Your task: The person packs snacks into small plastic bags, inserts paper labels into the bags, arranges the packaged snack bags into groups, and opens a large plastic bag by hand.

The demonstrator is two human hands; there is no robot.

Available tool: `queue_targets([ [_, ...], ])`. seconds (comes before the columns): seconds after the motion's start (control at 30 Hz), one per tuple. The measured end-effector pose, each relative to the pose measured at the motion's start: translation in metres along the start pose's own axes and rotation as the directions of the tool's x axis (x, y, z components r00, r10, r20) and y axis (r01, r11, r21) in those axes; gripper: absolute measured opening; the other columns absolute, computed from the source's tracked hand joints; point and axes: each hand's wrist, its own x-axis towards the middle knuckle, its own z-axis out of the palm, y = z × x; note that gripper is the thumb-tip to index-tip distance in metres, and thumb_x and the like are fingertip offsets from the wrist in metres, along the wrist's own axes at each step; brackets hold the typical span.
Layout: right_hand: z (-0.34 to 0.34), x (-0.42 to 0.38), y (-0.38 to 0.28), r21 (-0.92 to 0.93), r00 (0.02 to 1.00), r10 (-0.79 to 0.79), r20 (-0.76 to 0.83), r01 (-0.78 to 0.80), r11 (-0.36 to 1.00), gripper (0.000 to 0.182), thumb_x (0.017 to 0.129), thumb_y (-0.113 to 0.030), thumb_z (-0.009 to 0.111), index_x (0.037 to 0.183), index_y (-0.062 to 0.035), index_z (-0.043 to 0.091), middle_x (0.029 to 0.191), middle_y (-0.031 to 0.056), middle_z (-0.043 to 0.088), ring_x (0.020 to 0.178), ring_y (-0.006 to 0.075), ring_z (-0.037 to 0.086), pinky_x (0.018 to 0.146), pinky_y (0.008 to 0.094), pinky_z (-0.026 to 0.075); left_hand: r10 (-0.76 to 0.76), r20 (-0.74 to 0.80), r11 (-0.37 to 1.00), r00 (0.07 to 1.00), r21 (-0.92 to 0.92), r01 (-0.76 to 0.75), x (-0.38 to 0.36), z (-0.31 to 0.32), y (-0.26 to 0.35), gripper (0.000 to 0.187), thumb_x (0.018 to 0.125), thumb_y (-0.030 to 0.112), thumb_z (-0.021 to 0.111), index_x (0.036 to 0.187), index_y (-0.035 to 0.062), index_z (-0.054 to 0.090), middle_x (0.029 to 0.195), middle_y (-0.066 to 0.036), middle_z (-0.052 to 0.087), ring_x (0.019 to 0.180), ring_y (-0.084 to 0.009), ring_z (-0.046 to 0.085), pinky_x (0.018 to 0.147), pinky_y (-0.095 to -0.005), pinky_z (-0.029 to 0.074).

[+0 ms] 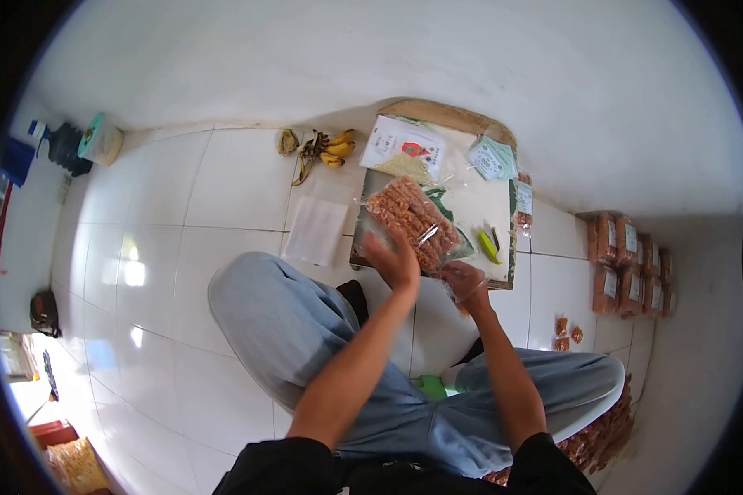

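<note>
A clear plastic bag full of reddish-brown pieces [413, 219] lies tilted over a low white-topped table [480, 206]. My left hand [395, 262] is against the lower left side of the bag, its fingers spread and slightly blurred. At the bag's lower right end, my right hand [464, 285] has its fingers closed round the gathered clear plastic of the opening. Right of the bag on the table are a yellow-green cutter [488, 247] and a stack of printed labels [492, 158]. A white printed packet [403, 148] lies at the table's back left.
Bananas [337, 148] and flat clear plastic bags [316, 229] lie on the floor to the left. Filled, labelled bags [630, 268] are stacked by the right wall, with small packets [562, 334] in front. Loose brown pieces [598, 437] lie beyond my right leg.
</note>
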Motion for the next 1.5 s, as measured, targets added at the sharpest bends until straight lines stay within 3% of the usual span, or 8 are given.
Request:
queue_targets([
  [0.1, 0.007, -0.003, -0.007, -0.107, 0.998, -0.062, -0.034, 0.058, 0.993, 0.018, 0.086, -0.027, 0.067, 0.096, -0.014, 0.075, 0.085, 0.0109, 0.072, 0.078, 0.0282, 0.07, 0.073, 0.0387, 0.054, -0.129, 0.272, 0.968, 0.953, -0.176, 0.181, -0.051, -0.011, 0.005, 0.088, 0.085, 0.04, 0.073, 0.142, -0.0082, 0.027, 0.134, -0.029, 0.038, 0.123, -0.0395, 0.045, 0.106, -0.0449, 0.037],
  [0.5, 0.039, 0.003, -0.004, -0.408, 0.974, -0.167, -0.154, 0.091, 0.908, 0.023, 0.088, -0.023, 0.06, 0.077, -0.0034, 0.064, 0.075, 0.0214, 0.066, 0.07, 0.0429, 0.063, 0.066, 0.0508, 0.049, -0.065, 0.266, 0.997, 0.962, 0.059, 0.051, -0.07, -0.016, -0.003, 0.085, 0.084, 0.032, 0.074, 0.142, -0.0083, 0.027, 0.133, -0.029, 0.039, 0.125, -0.0432, 0.041, 0.108, -0.0455, 0.034],
  [0.6, 0.034, 0.004, -0.007, -0.378, 1.0, -0.018, -0.003, 0.016, 0.925, 0.027, 0.093, -0.027, 0.057, 0.097, -0.0025, 0.066, 0.094, 0.0236, 0.068, 0.089, 0.0399, 0.066, 0.076, 0.0481, 0.051, -0.111, 0.301, 0.994, 0.947, 0.043, 0.103, -0.066, -0.018, -0.001, 0.085, 0.084, 0.031, 0.073, 0.144, -0.0059, 0.026, 0.133, -0.029, 0.039, 0.123, -0.0434, 0.042, 0.107, -0.0462, 0.035],
  [0.77, 0.034, -0.008, 0.006, 0.121, 0.979, 0.004, -0.204, 0.021, 0.992, 0.033, 0.091, -0.03, 0.065, 0.112, -0.0052, 0.069, 0.095, 0.0194, 0.071, 0.086, 0.0294, 0.07, 0.077, 0.0353, 0.053, -0.095, 0.335, 0.995, 0.937, 0.006, 0.099, -0.061, -0.024, 0.01, 0.084, 0.085, 0.03, 0.072, 0.147, 0.0012, 0.025, 0.132, -0.029, 0.039, 0.122, -0.044, 0.043, 0.106, -0.0466, 0.035],
  [1.1, 0.048, 0.008, 0.042, 0.097, 0.971, -0.06, -0.23, 0.084, 0.992, 0.029, 0.093, -0.027, 0.063, 0.11, -0.0049, 0.07, 0.092, 0.0129, 0.073, 0.077, 0.0188, 0.069, 0.068, 0.0304, 0.053, -0.038, 0.443, 0.997, 0.896, 0.082, 0.002, -0.053, -0.031, 0.011, 0.086, 0.085, 0.03, 0.072, 0.15, 0.0048, 0.022, 0.134, -0.03, 0.037, 0.123, -0.0437, 0.044, 0.105, -0.0465, 0.037],
  [1.17, 0.017, -0.005, 0.005, 0.288, 0.99, 0.127, 0.063, -0.14, 0.947, 0.029, 0.093, -0.024, 0.06, 0.111, -0.0031, 0.069, 0.087, 0.0092, 0.073, 0.065, 0.0158, 0.066, 0.058, 0.0286, 0.052, -0.018, 0.458, 0.996, 0.889, 0.088, -0.025, -0.043, -0.023, -0.011, 0.086, 0.085, 0.031, 0.072, 0.149, 0.0037, 0.022, 0.131, -0.029, 0.042, 0.119, -0.0416, 0.048, 0.102, -0.0457, 0.04],
  [1.43, -0.038, -0.027, 0.048, 0.362, 0.916, 0.401, -0.018, -0.368, 0.856, 0.029, 0.1, -0.027, 0.048, 0.108, -0.003, 0.062, 0.09, 0.0114, 0.072, 0.062, 0.0173, 0.066, 0.049, 0.0298, 0.049, -0.087, 0.576, 0.996, 0.813, 0.073, 0.055, -0.013, -0.026, -0.021, 0.077, 0.088, 0.036, 0.068, 0.142, 0.001, 0.027, 0.107, -0.022, 0.066, 0.095, -0.0317, 0.066, 0.081, -0.0403, 0.052],
  [1.5, -0.05, -0.035, 0.034, 0.779, 0.818, 0.571, 0.071, -0.403, 0.481, 0.041, 0.101, -0.04, 0.044, 0.112, -0.0037, 0.061, 0.096, 0.0117, 0.072, 0.075, 0.02, 0.068, 0.062, 0.034, 0.052, -0.105, 0.576, 0.984, 0.811, 0.178, 0.0, -0.011, -0.033, -0.002, 0.073, 0.088, 0.037, 0.068, 0.138, 0.0007, 0.03, 0.108, -0.022, 0.066, 0.093, -0.0314, 0.067, 0.079, -0.0397, 0.052],
])
